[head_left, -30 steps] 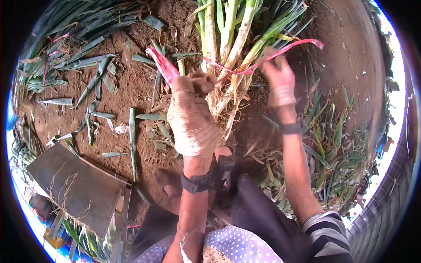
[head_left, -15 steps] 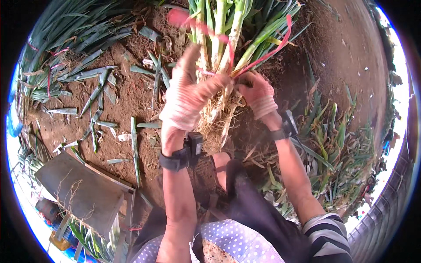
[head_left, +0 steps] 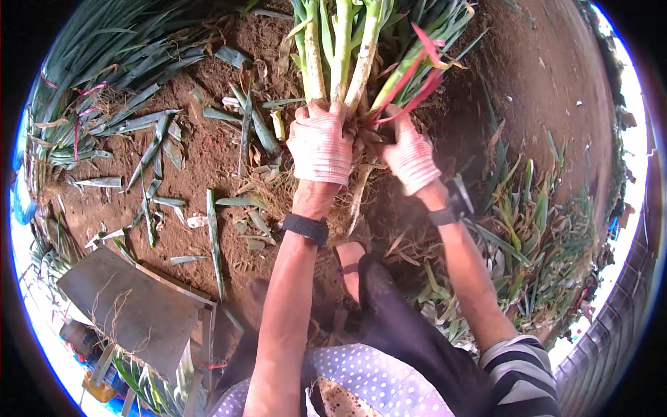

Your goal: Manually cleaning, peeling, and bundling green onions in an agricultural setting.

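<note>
A bunch of thick green onions [head_left: 340,59] stands before me, with pale stalks, green leaves away from me and tangled roots near my feet. My left hand [head_left: 322,146], in a pale striped knit glove, is closed round the stalks just above the roots. My right hand [head_left: 411,154], gloved the same way, is closed at the bunch's right side. From its fingers a red tie strip [head_left: 432,80] runs up and away, its loose end blurred. The fingertips of my right hand are partly hidden by the stalks.
A heap of green onions [head_left: 118,42] lies at far left on brown soil. Cut leaf pieces [head_left: 214,233] are scattered left of my feet. A grey board [head_left: 132,299] with root strands stands at lower left. Leafy trimmings [head_left: 528,208] pile up on the right.
My left hand has gone from spread fingers to a grip round the stalks. The red strip, earlier stretched across the bunch, now trails to the right from my right hand.
</note>
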Demonstrator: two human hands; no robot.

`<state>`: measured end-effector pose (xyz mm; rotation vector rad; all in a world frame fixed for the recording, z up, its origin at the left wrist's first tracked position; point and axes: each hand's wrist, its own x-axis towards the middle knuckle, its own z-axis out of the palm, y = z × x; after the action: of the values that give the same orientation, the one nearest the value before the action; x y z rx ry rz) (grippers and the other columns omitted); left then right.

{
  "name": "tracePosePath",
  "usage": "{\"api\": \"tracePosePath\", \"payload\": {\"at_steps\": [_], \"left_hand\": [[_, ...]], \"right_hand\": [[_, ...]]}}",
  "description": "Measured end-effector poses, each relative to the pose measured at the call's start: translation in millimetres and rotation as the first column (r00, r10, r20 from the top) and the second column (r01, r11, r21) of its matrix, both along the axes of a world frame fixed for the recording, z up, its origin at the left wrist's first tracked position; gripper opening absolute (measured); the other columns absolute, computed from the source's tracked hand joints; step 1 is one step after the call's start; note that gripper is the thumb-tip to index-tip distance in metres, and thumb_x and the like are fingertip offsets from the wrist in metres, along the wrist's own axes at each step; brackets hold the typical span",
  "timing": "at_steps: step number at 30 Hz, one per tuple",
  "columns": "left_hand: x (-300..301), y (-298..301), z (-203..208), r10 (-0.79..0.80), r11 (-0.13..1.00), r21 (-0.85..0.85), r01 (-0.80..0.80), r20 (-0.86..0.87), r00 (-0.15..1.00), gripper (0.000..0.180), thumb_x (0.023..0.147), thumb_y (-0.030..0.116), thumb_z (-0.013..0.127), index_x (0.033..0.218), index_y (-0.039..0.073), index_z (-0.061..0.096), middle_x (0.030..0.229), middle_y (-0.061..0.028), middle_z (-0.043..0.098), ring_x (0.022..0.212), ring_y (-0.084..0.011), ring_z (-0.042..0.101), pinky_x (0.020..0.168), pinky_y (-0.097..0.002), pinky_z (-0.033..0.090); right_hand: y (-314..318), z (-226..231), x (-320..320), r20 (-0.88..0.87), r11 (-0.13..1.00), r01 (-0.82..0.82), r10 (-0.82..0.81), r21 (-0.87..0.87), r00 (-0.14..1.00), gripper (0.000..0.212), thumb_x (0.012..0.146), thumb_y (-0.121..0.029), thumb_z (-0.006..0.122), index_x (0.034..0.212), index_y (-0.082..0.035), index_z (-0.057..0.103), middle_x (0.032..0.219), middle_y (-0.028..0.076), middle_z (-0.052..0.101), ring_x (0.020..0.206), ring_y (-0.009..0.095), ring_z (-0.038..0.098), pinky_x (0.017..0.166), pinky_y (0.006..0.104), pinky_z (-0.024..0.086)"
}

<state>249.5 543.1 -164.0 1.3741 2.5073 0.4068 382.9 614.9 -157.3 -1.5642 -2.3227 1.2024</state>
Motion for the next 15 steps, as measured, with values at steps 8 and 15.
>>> {"api": "tracePosePath", "payload": {"at_steps": [8,15], "left_hand": [[1,-8,-14,0.145,0.962,0.226,-0.154,0.057,0.988,0.030,0.071,0.013,0.066,0.100,0.017,0.062,0.106,-0.0136,0.056,0.097,-0.0332,0.053,0.080,-0.0410,0.047],[-5,-15,-11,-0.152,0.941,0.307,0.141,0.012,0.988,0.020,0.065,0.015,0.066,0.085,0.020,0.068,0.099,-0.0080,0.057,0.090,-0.0311,0.054,0.076,-0.0421,0.046]], "right_hand": [[4,-2,29,-0.434,0.862,-0.052,-0.201,-0.505,0.878,0.046,0.076,0.000,0.060,0.120,-0.005,0.048,0.095,0.003,0.060,0.084,0.009,0.054,0.069,0.0240,0.045],[7,-15,24,-0.093,0.932,-0.111,0.083,-0.344,0.992,0.029,0.076,-0.013,0.066,0.105,-0.012,0.064,0.073,-0.004,0.061,0.064,0.008,0.054,0.057,0.0232,0.044]]}}
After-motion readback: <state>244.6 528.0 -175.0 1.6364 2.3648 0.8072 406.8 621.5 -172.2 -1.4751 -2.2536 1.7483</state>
